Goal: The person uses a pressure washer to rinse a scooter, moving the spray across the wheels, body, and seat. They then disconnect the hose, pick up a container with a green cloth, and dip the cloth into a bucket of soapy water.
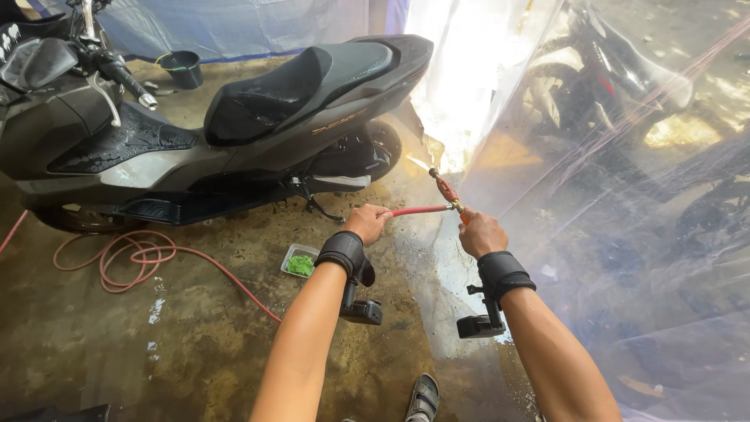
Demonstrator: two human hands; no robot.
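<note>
My left hand is closed around a thin red hose just behind a spray nozzle. My right hand grips the red and brass spray nozzle, whose tip points away toward the rear of a dark grey scooter. Both wrists carry black straps with small black devices hanging below. The scooter stands wet on the concrete floor, its rear wheel close to the nozzle tip.
A clear plastic sheet hangs on the right, with another motorcycle behind it. The red hose lies coiled on the wet floor at left. A small tray with a green sponge sits nearby. A dark bucket stands behind the scooter. My sandalled foot shows below.
</note>
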